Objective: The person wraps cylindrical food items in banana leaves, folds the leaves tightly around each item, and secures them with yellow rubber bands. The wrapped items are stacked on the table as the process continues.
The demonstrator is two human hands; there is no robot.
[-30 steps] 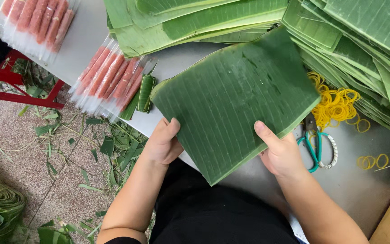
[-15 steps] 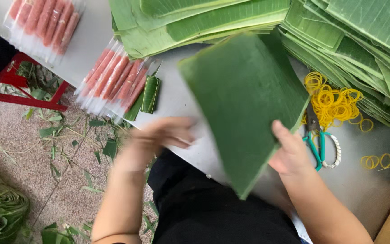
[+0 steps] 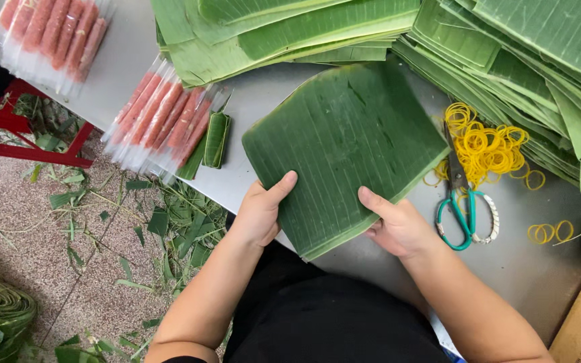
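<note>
A square-cut green banana leaf (image 3: 344, 144) lies flat on the grey metal table (image 3: 263, 87), its near corner hanging over the table's edge. My left hand (image 3: 263, 212) grips the leaf's near left edge, thumb on top. My right hand (image 3: 398, 225) holds the near right edge, thumb pressed onto the leaf. Both hands are at the table's front edge, close to my body.
Stacks of cut banana leaves (image 3: 284, 30) fill the back and right (image 3: 539, 60). Packs of pink sausages (image 3: 166, 121) and a small folded leaf parcel (image 3: 215, 139) lie to the left. Teal scissors (image 3: 462, 208) and yellow rubber bands (image 3: 489, 144) lie to the right. Leaf scraps litter the floor.
The leaf was lifted and turned in the air half a second ago; now it lies flat on the table again, with both hands back on its near edges.
</note>
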